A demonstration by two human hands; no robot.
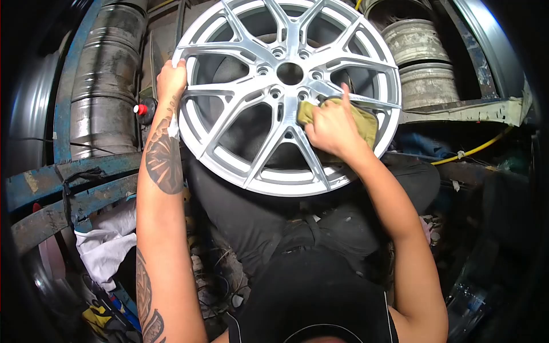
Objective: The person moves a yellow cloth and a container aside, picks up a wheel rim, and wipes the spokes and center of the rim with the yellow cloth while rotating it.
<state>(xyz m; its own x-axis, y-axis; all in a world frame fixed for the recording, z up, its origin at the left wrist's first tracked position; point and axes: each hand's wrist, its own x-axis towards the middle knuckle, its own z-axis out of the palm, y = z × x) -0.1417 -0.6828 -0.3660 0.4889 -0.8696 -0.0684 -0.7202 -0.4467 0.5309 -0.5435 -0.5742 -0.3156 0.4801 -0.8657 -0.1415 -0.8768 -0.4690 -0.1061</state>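
Observation:
A silver multi-spoke wheel rim [292, 103] stands tilted in front of me, its spoked face toward the camera. My left hand [171, 79] is closed around the rim's left outer edge. On the lower right spokes, my right hand [334, 124] presses an olive-green cloth [365, 123], with the index finger stretched out along the rim. Part of the cloth is bunched under the palm and hidden.
Worn metal rims are stacked at left [106, 86] and at right [424, 83]. A blue metal frame [91, 168] runs along the left. A red-capped bottle [147, 111], a white cloth [106, 251] and a yellow hose [474, 151] are nearby.

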